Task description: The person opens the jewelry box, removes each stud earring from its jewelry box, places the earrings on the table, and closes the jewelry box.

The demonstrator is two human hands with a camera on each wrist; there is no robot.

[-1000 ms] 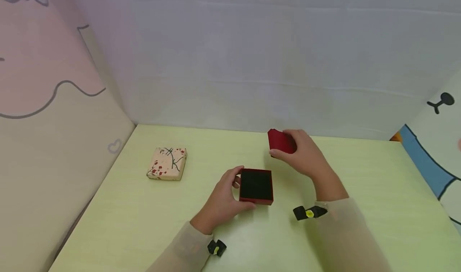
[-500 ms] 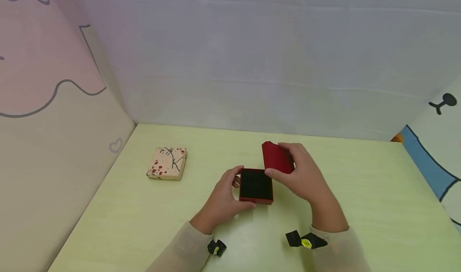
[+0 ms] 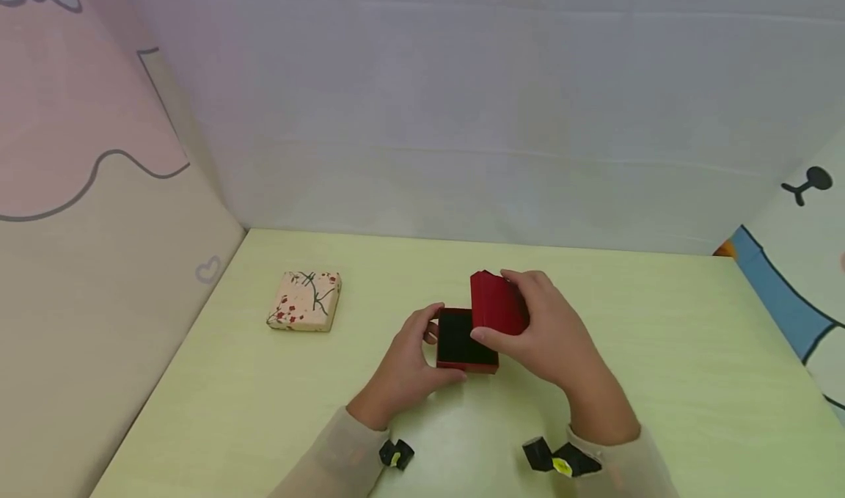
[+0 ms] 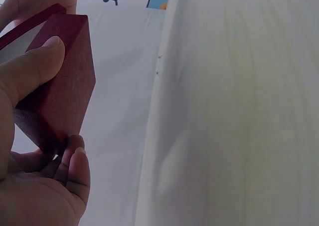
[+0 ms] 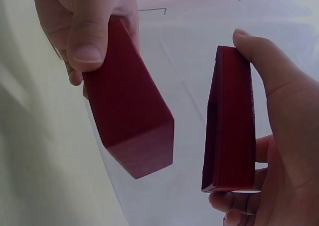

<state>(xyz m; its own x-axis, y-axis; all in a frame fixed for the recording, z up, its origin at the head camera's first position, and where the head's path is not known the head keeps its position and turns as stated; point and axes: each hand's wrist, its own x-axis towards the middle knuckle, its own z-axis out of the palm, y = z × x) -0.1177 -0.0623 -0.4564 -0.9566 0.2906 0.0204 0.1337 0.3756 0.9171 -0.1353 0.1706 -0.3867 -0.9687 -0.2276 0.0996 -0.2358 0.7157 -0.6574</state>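
My left hand grips a small square red box base, thumb on its near side and fingers round its far left corner. Its black-lined inside faces up. My right hand holds the red lid between thumb and fingers, tilted, and in the head view it covers the right part of the base. In the right wrist view a gap shows between the box base and the hollow lid. The left wrist view shows my left thumb pressed along the red box wall.
A cream box with a red blossom and dark branch print lies to the left on the pale yellow-green table. A whitish wall sheet stands behind, with cartoon-printed panels at the sides.
My right hand has brought the lid left and nearer, from behind and right of the base to partly over it. My left hand keeps its hold with hardly any movement.
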